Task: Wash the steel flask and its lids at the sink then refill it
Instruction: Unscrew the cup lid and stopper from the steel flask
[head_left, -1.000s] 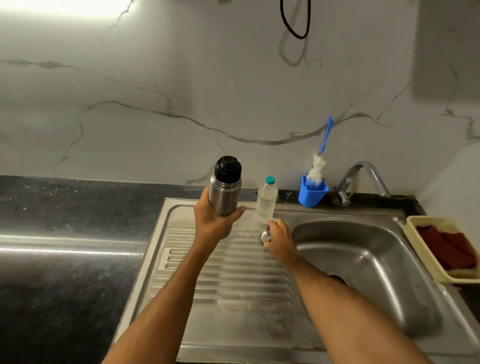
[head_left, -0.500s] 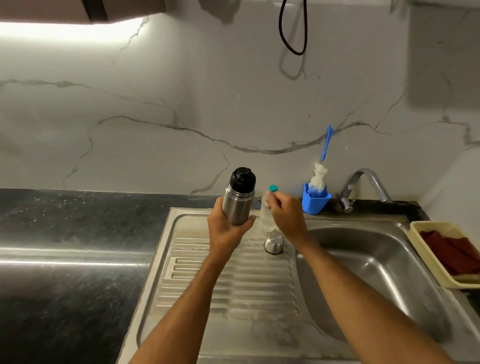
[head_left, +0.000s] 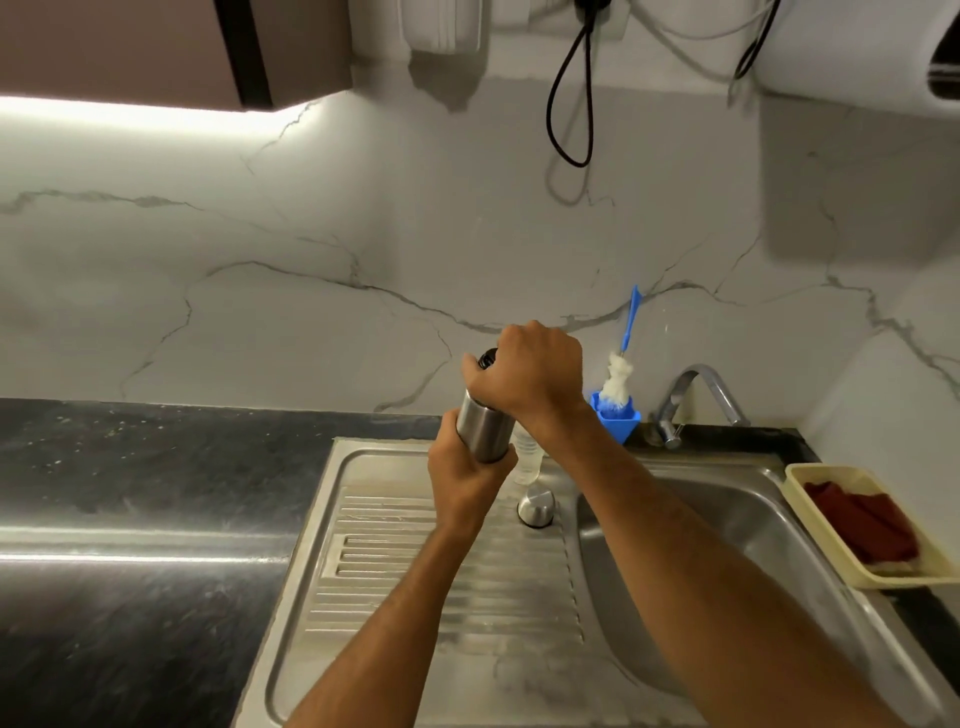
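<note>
1. One steel flask (head_left: 484, 435) is being held up, tilted a little, above the sink's drainboard (head_left: 415, 561). The left hand (head_left: 464, 480) is gripping its lower body, fingers curled round it.
2. The right hand (head_left: 532, 371) is closing over the flask's top, fingers curled round the black lid (head_left: 487, 358); only a sliver of the lid is showing at the hand's left edge. Flask contents cannot be told.
3. One steel cap (head_left: 536, 506) is standing dome-up on the drainboard, just beside the basin (head_left: 753, 525) rim and apart from both hands.
4. One clear plastic bottle (head_left: 527, 460) is standing behind the cap, mostly hidden by the right forearm; its fill level cannot be told.
5. One blue holder (head_left: 619, 421) is sitting by the wall, holding one bottle brush (head_left: 619, 379) with white bristles and a blue handle leaning up against the marble wall.
6. One tap (head_left: 696, 395) is standing to the right of the holder, spout over the basin.
7. One cream tray (head_left: 810, 483) is resting on the counter's right edge, holding red cloth (head_left: 862, 522).
8. Count: two hands, one flask, one loose cap, one bottle, one brush, one tray.
9. No legible writing or brand is showing on any item.
</note>
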